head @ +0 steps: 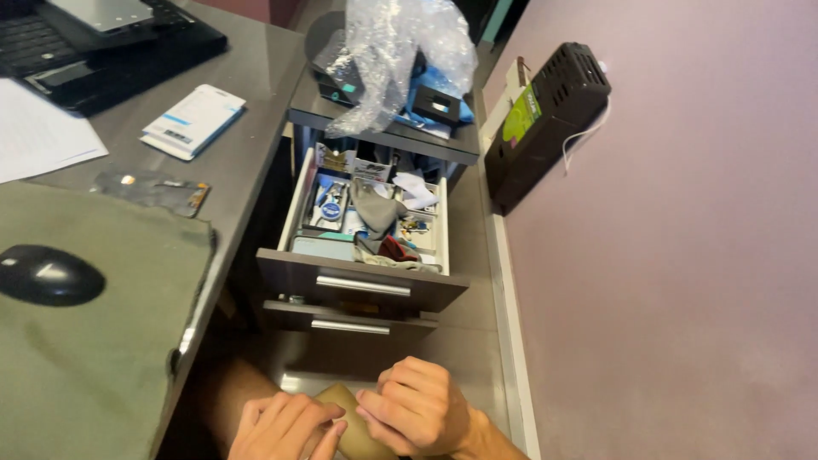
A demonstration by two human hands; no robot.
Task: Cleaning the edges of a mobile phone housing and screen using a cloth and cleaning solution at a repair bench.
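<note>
Both hands work at the near edge of the view: the left hand (285, 426) and right hand (417, 407) each hold a grip on a tan pouch (354, 417) between them, fingers curled onto it. Its long axis runs near to far; the right hand covers more of it. Beyond, an open drawer (362, 285) holds mixed small items and grey cloth. On the bench (247, 111) at left lie a white-and-blue flat box (193, 120) and a dark mouse (47, 274). Clear bubble wrap (400, 51) sits on the cabinet top; a black box (545, 119) with a green label leans against the right wall.
</note>
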